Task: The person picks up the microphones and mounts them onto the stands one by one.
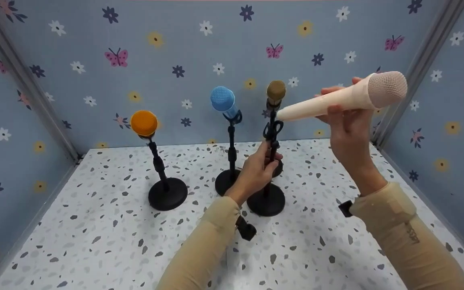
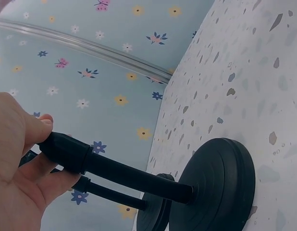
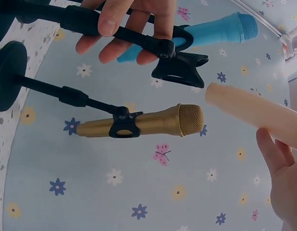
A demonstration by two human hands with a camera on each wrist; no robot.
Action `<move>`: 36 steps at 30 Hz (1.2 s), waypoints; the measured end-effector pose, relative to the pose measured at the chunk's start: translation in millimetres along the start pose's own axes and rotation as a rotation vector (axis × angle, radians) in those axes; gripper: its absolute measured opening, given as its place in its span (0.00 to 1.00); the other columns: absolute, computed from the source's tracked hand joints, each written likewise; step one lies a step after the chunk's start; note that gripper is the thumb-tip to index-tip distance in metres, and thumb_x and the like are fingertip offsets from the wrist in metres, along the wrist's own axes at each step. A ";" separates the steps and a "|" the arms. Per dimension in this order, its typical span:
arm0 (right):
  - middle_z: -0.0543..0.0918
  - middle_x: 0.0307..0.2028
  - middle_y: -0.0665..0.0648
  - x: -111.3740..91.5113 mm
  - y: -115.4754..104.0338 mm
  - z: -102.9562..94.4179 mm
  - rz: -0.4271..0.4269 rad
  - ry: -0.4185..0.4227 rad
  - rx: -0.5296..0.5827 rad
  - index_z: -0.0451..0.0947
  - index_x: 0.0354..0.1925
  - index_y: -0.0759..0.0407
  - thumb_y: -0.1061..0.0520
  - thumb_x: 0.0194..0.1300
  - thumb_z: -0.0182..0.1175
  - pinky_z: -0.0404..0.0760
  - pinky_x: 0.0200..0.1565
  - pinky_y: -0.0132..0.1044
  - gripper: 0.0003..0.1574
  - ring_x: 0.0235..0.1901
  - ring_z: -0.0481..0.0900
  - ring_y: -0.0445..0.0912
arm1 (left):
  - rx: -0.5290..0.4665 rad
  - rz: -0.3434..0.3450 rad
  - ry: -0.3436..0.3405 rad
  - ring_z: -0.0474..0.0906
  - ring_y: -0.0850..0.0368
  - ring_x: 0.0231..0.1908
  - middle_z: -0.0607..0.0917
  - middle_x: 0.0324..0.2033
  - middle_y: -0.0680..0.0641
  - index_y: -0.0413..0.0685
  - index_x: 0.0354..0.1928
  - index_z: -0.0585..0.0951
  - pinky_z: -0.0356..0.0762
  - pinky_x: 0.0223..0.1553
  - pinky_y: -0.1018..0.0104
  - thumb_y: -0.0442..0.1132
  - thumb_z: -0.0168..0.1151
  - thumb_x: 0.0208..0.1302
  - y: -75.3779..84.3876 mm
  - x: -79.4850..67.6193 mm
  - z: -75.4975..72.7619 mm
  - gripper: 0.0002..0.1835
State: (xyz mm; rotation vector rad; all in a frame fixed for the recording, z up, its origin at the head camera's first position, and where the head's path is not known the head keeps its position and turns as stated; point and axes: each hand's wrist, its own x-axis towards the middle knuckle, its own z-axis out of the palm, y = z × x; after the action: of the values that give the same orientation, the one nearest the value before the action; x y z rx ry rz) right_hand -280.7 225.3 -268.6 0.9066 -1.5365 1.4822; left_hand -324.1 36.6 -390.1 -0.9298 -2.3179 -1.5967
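My left hand (image 1: 256,171) grips the upright of the front black microphone stand (image 1: 266,202), its thumb and fingers around the collar (image 2: 67,150) in the left wrist view. That stand's round base sits on the table, and its clip (image 3: 179,71) holds no microphone. My right hand (image 1: 351,131) holds a cream microphone (image 1: 324,104) by its body, thumb beneath and mesh head pointing right. The tail end of the microphone is close to the clip in the right wrist view. Behind it, a gold microphone (image 3: 155,122) sits in another stand's clip.
A blue microphone (image 1: 222,99) on a stand is just left of my left hand. Farther left stands an orange microphone (image 1: 143,123) on its own base (image 1: 168,194). Flowered walls (image 1: 199,48) enclose the speckled table (image 1: 107,233) at the back and sides.
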 end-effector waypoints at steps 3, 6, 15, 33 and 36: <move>0.76 0.53 0.71 -1.4 1.2 5.8 -0.009 0.003 0.016 0.50 0.70 0.67 0.44 0.70 0.60 0.84 0.49 0.46 0.46 0.53 0.81 0.61 | 0.004 0.008 -0.004 0.82 0.57 0.48 0.85 0.47 0.44 0.45 0.60 0.71 0.79 0.51 0.66 0.27 0.55 0.73 -0.5 -1.3 -0.8 0.17; 0.78 0.52 0.70 -1.3 2.4 10.9 -0.030 -0.026 -0.011 0.52 0.69 0.68 0.42 0.69 0.61 0.84 0.51 0.44 0.47 0.52 0.82 0.60 | 0.037 0.008 -0.017 0.81 0.58 0.44 0.85 0.44 0.47 0.45 0.60 0.71 0.78 0.49 0.66 0.27 0.56 0.73 -0.6 -1.2 -2.7 0.17; 0.79 0.53 0.62 1.2 6.6 29.3 -0.033 -0.154 -0.120 0.51 0.71 0.69 0.40 0.73 0.56 0.82 0.54 0.47 0.47 0.52 0.80 0.56 | 0.090 -0.056 -0.058 0.81 0.58 0.42 0.86 0.42 0.48 0.50 0.73 0.66 0.79 0.47 0.64 0.28 0.56 0.73 -0.5 -1.4 -17.2 0.29; 0.79 0.53 0.66 10.7 -3.2 30.0 0.057 -0.268 -0.202 0.57 0.70 0.67 0.69 0.70 0.61 0.83 0.53 0.47 0.37 0.55 0.80 0.57 | -0.004 -0.108 -0.058 0.82 0.61 0.52 0.85 0.43 0.53 0.59 0.71 0.70 0.77 0.57 0.62 0.31 0.57 0.74 3.4 1.2 -2.3 0.27; 0.79 0.53 0.66 12.5 -1.9 33.0 0.052 -0.310 -0.195 0.57 0.71 0.68 0.68 0.70 0.61 0.82 0.54 0.47 0.37 0.55 0.80 0.58 | -0.020 -0.099 -0.043 0.82 0.60 0.51 0.85 0.44 0.51 0.57 0.67 0.73 0.78 0.56 0.63 0.30 0.58 0.73 1.3 -1.1 -6.2 0.24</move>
State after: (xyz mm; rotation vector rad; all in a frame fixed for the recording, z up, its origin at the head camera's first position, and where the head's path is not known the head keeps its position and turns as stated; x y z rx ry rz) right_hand -286.5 192.7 -256.3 1.0209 -1.9054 1.2409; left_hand -323.7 31.0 -387.0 -0.8748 -2.4162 -1.6558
